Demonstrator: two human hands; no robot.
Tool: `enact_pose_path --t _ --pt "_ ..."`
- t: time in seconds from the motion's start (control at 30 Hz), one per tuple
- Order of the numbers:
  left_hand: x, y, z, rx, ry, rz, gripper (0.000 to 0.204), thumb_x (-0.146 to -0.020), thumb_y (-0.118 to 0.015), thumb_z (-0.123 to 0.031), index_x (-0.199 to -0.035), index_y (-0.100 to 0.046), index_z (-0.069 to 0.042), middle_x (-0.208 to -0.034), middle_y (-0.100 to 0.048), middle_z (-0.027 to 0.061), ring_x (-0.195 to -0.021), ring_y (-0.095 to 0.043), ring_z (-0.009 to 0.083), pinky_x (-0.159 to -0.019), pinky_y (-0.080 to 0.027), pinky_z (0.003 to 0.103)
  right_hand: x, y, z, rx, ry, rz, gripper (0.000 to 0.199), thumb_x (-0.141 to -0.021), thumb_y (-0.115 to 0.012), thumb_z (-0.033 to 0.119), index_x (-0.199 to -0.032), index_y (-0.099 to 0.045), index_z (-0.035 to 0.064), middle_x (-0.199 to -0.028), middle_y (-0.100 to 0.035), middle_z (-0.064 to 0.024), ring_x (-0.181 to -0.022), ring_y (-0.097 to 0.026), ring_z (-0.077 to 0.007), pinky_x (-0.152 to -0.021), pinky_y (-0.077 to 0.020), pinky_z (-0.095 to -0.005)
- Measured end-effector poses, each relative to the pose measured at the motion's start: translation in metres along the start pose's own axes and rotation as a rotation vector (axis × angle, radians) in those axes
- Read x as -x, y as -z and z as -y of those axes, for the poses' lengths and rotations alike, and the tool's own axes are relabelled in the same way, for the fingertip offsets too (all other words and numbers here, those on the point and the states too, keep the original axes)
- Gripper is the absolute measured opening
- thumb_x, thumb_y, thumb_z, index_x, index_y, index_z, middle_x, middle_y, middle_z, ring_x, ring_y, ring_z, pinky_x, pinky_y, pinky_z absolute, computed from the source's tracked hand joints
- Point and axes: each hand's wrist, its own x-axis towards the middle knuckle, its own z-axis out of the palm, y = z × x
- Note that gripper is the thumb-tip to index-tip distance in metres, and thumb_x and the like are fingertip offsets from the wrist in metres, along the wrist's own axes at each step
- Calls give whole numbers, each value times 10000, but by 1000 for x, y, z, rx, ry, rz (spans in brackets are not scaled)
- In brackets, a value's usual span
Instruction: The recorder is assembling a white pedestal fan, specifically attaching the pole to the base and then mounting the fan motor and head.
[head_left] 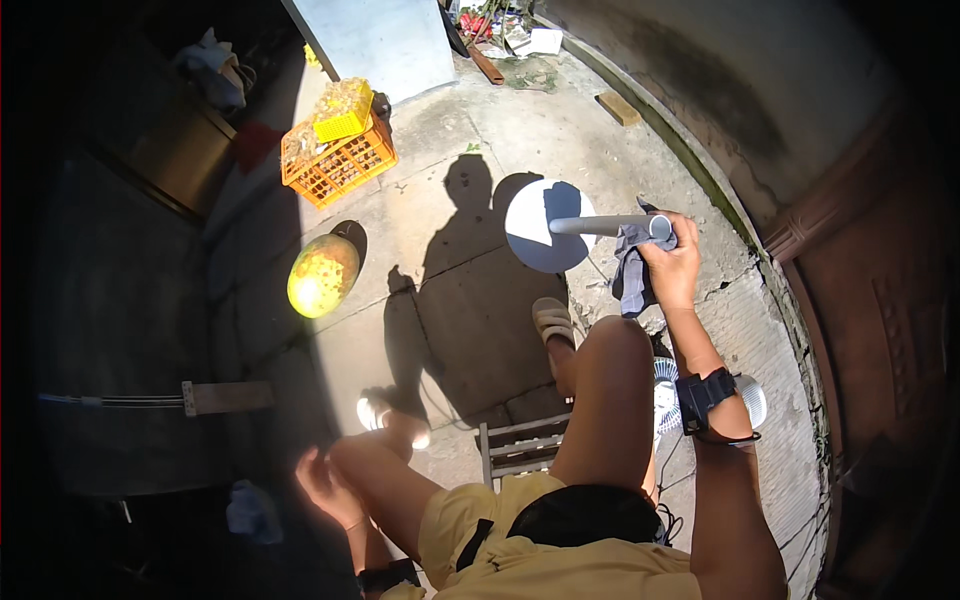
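My right hand (pixel 675 255) is closed on a dark grey cloth (pixel 634 285) at the upper end of a pale pole (pixel 590 225). The pole rises from a white round base (pixel 526 232) that stands on the concrete; its open, hollow end shows beside my fingers. Cloth hangs down below the pole. My left hand (pixel 328 487) is beside my left knee, holding nothing, its fingers apart. Partly hidden by my right forearm and leg, a white fan head with a ribbed guard (pixel 666 395) is on the ground at my right.
A mottled yellow-green round fruit (pixel 323 276) lies on the ground at the left. Beyond it, an orange crate (pixel 340 165) carries a smaller yellow basket (pixel 343 112). A slatted wooden stool (pixel 520 447) is under me. A wall (pixel 700 110) runs along the right, with a wooden block (pixel 618 108) near it.
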Motion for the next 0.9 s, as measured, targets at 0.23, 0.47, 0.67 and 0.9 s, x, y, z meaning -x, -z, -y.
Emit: enact_pose_path --t 0.23,0.47,0.67,0.9 --pt "19 45 49 93 120 -75 378 -875 -496 124 -1223 -541 -18 -1212 -584 73 -1117 -554 185 -998 -407 291 10 0 -89 143 -94 63 395 -664 -678 52 -1057 -650 37 -1006 -576 -134 -968 -572 -298 -880 -464 -345" --pt "20 33 33 -68 95 -50 322 -873 -514 102 -1168 -559 -19 -1168 -591 61 -1058 -564 170 -945 -429 279 15 18 -138 280 -106 68 453 -674 -651 -1 -1125 -615 12 -1091 -554 -157 -1025 -548 -315 -923 -443 -351" --pt "10 10 1 -11 57 21 230 -854 -612 26 -1074 -565 -22 -1080 -584 82 -1035 -568 211 -913 -464 330 -7 14 -136 332 -52 123 442 -671 -656 -18 -1110 -617 5 -1051 -571 -166 -982 -570 -334 -878 -467 -356" --pt "11 1 -22 -259 -168 118 219 -841 -572 106 -1015 -607 -22 -1079 -584 118 -1041 -576 244 -889 -466 328 -28 4 -126 432 -136 258 468 -688 -696 -11 -1147 -619 31 -1102 -586 -172 -1008 -590 -361 -888 -492 -388"
